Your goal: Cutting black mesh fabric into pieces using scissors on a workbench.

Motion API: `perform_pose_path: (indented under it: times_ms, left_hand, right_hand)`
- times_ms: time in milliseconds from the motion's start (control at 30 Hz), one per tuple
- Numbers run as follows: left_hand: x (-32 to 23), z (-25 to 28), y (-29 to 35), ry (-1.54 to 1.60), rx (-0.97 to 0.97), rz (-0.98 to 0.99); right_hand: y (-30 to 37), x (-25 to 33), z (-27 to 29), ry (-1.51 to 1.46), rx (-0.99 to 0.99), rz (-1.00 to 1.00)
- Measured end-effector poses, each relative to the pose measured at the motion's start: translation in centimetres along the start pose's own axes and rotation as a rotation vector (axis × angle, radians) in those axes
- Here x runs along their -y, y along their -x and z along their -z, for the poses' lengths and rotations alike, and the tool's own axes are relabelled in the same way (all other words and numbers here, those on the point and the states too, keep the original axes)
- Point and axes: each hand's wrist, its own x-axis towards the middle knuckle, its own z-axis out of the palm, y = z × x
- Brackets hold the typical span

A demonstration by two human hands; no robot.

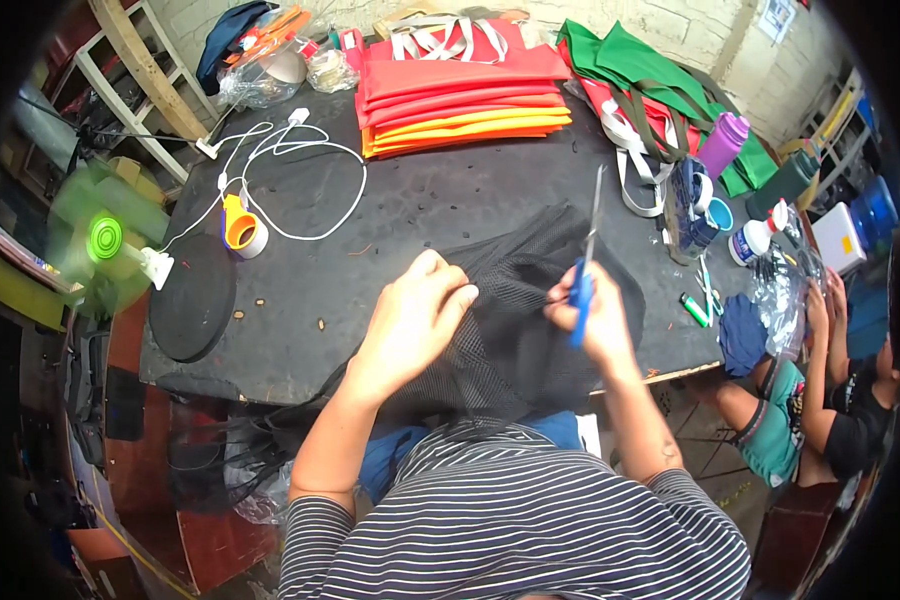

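Note:
Black mesh fabric (pixel 490 340) lies bunched over the near edge of the table and spills down toward my lap. My left hand (pixel 410 320) is closed on a fold of it, thumb against the curled fingers. To the right, my right hand (pixel 605 320) grips a pair of scissors (pixel 582 300) with blue handles. Their long metal blades point away from me, above the right part of the mesh. The blades look close together, and no fabric shows between them. Part of the mesh beneath my right hand is blurred.
Folded red and orange bags (pixel 460 100) are stacked at the back, with green fabric (pixel 640 65) beside them. A white cable (pixel 320 235), tape dispenser (pixel 240 230) and spinning green fan (pixel 105 238) stand left. Right are a purple bottle (pixel 722 145), glue bottle (pixel 753 240) and seated person (pixel 820 400).

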Motion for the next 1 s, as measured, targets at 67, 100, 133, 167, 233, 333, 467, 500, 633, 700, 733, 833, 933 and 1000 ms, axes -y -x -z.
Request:
perform_pose_path:
  times_ms: [67, 100, 133, 167, 233, 333, 467, 500, 633, 700, 733, 833, 933, 1000]
  left_hand:
    - [0.5, -0.3, 0.8, -0.093, 0.11, -0.114]
    - [0.7, -0.6, 1.0, -0.077, 0.193, -0.19]
    - [0.6, -0.8, 1.1, -0.032, 0.312, -0.255]
    - [-0.1, -0.9, 1.0, 0.09, 0.431, -0.259]
    - [-1.1, -0.9, 0.2, 0.29, 0.67, -0.263]
    - [-2.1, 0.5, -1.1, 0.578, 0.686, -0.125]
    - [-0.7, 2.0, -1.1, 0.815, 0.358, 0.162]
    - [-0.3, 2.4, -0.7, 0.845, 0.282, 0.175]
    - [1.4, 3.4, -0.4, 0.964, 0.175, 0.212]
    - [1.7, 3.1, -0.5, 0.966, 0.106, 0.184]
    - [1.9, 3.0, -0.4, 0.964, 0.036, 0.16]
    - [1.5, 3.3, -0.3, 0.946, -0.036, 0.135]
    - [0.9, 3.7, 0.3, 0.905, -0.098, 0.138]
    - [-0.6, 4.8, 1.1, 0.796, -0.024, 0.215]
  right_hand:
    - [-1.6, 3.6, 2.7, -0.02, 0.075, 0.016]
    - [-2.1, 6.0, 3.7, 0.052, 0.113, 0.095]
    - [-2.9, 8.0, 3.9, 0.156, 0.137, 0.162]
    - [-4.2, 9.4, 4.0, 0.158, 0.243, 0.215]
    - [-7.2, 11.3, 2.4, 0.345, 0.401, 0.307]
    - [-12.7, 11.0, -0.1, 0.755, 0.462, 0.287]
    - [-14.7, 7.8, -0.1, 0.838, 0.186, 0.289]
    - [-14.5, 7.3, 0.5, 0.576, 0.356, 0.164]
    - [-10.7, 3.4, 2.2, -0.118, 0.794, 0.064]
    - [-8.4, 1.3, 1.6, -0.274, 0.867, 0.069]
    - [-7.3, 0.7, 1.2, -0.399, 0.892, -0.012]
    - [-4.8, -0.7, 1.0, -0.241, 0.805, 0.031]
    - [-2.3, 0.2, 1.1, -0.061, 0.597, -0.041]
    - [-2.0, 0.1, 2.1, -0.038, 0.422, -0.005]
